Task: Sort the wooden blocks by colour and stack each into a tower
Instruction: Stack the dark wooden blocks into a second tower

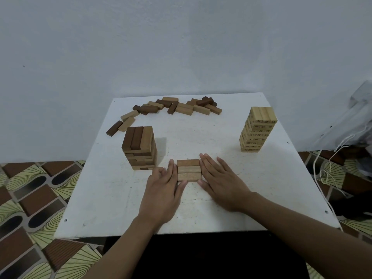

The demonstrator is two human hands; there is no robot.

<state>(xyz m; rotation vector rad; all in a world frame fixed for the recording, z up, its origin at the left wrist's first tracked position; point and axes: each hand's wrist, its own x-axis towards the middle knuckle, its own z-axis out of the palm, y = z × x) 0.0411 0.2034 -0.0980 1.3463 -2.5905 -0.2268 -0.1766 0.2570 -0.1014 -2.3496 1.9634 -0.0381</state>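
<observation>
While flat, block row [189, 170] between left fingers [170, 171] and right fingers [208, 165]

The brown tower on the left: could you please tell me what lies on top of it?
Two dark blocks and one light block lie side by side on the tower; they hide the tops of the layers beneath.
</observation>
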